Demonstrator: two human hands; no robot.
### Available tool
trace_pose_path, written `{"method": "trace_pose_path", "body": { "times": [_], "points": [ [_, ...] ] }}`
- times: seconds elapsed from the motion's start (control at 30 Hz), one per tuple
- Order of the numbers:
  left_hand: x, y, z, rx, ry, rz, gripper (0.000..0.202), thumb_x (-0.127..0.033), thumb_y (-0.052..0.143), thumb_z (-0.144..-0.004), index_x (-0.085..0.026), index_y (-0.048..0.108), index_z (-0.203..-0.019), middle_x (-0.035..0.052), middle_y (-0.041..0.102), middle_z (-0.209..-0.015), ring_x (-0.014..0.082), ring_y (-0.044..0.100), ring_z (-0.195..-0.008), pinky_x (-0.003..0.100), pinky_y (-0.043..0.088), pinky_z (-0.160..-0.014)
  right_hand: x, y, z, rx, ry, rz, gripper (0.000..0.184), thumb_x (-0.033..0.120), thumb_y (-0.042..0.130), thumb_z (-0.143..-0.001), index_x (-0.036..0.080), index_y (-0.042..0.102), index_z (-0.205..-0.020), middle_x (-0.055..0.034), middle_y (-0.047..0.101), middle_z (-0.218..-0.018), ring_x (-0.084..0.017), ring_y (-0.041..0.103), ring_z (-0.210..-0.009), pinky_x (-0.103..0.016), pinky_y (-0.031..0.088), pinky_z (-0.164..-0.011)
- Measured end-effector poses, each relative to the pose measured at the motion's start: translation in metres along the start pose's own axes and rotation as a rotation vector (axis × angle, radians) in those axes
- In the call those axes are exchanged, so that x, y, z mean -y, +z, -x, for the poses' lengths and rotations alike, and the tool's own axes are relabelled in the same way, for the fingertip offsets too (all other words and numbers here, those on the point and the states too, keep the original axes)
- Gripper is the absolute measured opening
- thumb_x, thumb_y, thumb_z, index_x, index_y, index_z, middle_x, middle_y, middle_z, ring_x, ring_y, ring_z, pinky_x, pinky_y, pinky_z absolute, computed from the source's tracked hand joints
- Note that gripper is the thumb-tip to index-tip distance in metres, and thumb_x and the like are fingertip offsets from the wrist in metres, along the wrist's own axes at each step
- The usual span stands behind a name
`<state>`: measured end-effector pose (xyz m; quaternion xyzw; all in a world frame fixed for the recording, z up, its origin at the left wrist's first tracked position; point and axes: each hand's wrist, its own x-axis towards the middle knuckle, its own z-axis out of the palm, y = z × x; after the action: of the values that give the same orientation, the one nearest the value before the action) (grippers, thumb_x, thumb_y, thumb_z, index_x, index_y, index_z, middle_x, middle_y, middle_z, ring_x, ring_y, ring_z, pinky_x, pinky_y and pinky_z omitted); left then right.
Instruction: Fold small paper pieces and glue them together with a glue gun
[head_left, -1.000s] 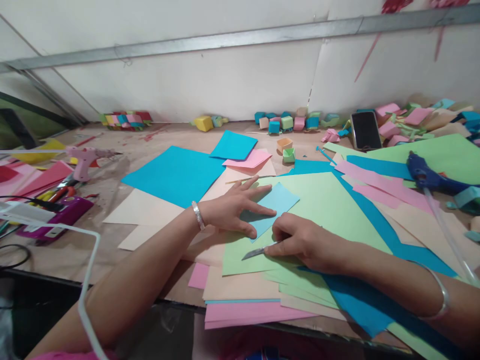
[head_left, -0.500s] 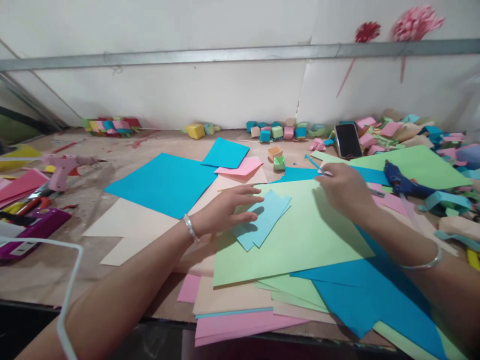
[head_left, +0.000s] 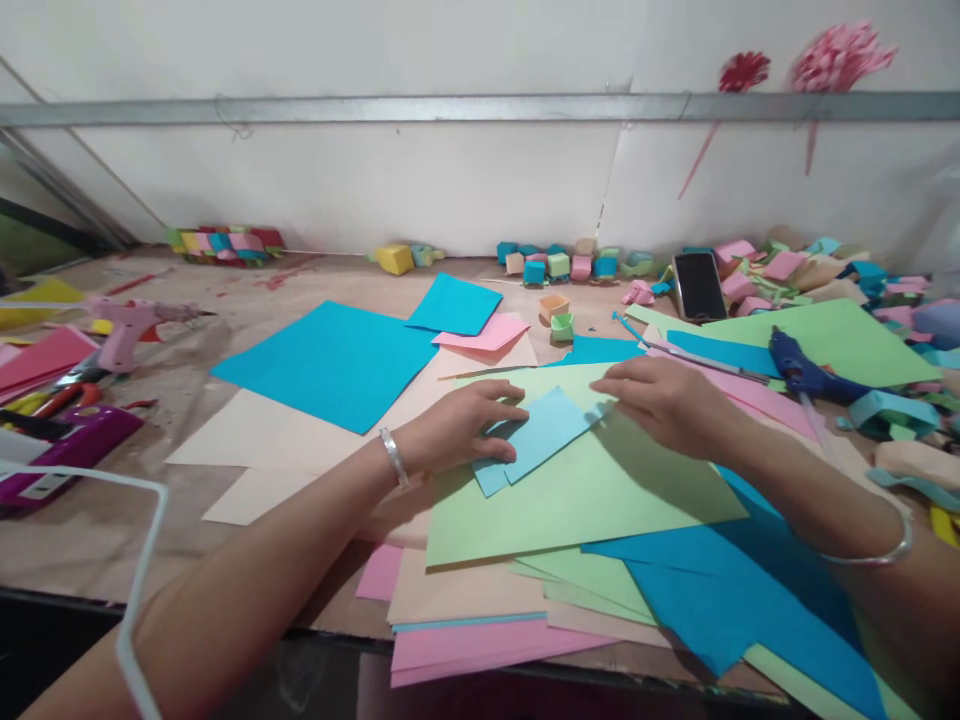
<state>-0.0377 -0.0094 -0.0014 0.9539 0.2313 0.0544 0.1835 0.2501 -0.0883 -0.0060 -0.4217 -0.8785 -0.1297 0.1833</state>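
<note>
Two light blue paper pieces (head_left: 544, 435) overlap on a large light green sheet (head_left: 592, 500). My left hand (head_left: 480, 425) is at their left side, fingers apart and slightly curled, with the thumb over the paper's edge. From the other side my right hand (head_left: 652, 400) pinches the right corner of the upper light blue piece between thumb and fingertips. Behind the right hand lies a slim tool with a blue end (head_left: 628, 328); its kind cannot be made out.
Blue sheets (head_left: 330, 365) and a folded pink paper (head_left: 487, 335) lie behind and left. A pink glue gun (head_left: 124, 335) is far left, a dark blue glue gun (head_left: 799, 365) right. Small paper boxes (head_left: 555, 265), a phone (head_left: 699, 285) and heaped paper pieces (head_left: 784, 265) line the back.
My right hand has let go of the slim blue-ended tool and moved left and forward to the light blue paper's corner. The upper piece has turned slightly. My left hand has barely moved.
</note>
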Motion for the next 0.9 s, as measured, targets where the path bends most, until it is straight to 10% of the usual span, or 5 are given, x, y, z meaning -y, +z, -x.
{"method": "trace_pose_path", "body": {
  "times": [0.2, 0.43, 0.67, 0.9],
  "points": [
    [0.001, -0.001, 0.0, 0.006, -0.001, 0.002, 0.043, -0.04, 0.071, -0.081, -0.024, 0.065, -0.121, 0.0105, 0.051, -0.14, 0.0285, 0.048, -0.128, 0.045, 0.041, -0.105, 0.019, 0.009, -0.006, 0.141, -0.179, 0.141, 0.029, 0.009, 0.044, -0.094, 0.018, 0.065, -0.111, -0.0081, 0.07, -0.088, -0.018, 0.06, -0.078, -0.032, 0.041, -0.072],
    [0.001, 0.0, 0.0, 0.001, 0.046, -0.009, 0.042, -0.038, 0.07, -0.082, -0.024, 0.064, -0.121, 0.0102, 0.051, -0.14, 0.0302, 0.041, -0.133, 0.047, 0.039, -0.107, -0.034, -0.023, 0.013, 0.122, 0.445, 0.546, 0.02, 0.006, 0.05, -0.082, 0.007, 0.069, -0.086, -0.0192, 0.066, -0.082, -0.027, 0.062, -0.076, -0.033, 0.041, -0.059],
    [-0.001, 0.0, -0.003, 0.02, 0.17, -0.02, 0.033, -0.028, 0.065, -0.086, -0.024, 0.064, -0.119, 0.0069, 0.055, -0.138, 0.0297, 0.039, -0.135, 0.051, 0.03, -0.113, 0.021, 0.007, -0.004, 0.091, -0.181, 0.11, 0.024, 0.012, 0.047, -0.093, 0.014, 0.068, -0.104, -0.0133, 0.067, -0.116, -0.024, 0.061, -0.107, -0.038, 0.047, -0.091],
    [-0.007, -0.001, -0.001, 0.033, 0.143, 0.044, 0.024, -0.03, 0.049, -0.096, -0.024, 0.066, -0.112, 0.0046, 0.054, -0.138, 0.0308, 0.033, -0.139, 0.048, 0.031, -0.111, 0.023, 0.009, -0.005, 0.117, -0.192, 0.054, 0.027, 0.005, 0.041, -0.092, 0.012, 0.067, -0.091, -0.013, 0.07, -0.101, -0.02, 0.063, -0.089, -0.036, 0.047, -0.083]
  ]
}}
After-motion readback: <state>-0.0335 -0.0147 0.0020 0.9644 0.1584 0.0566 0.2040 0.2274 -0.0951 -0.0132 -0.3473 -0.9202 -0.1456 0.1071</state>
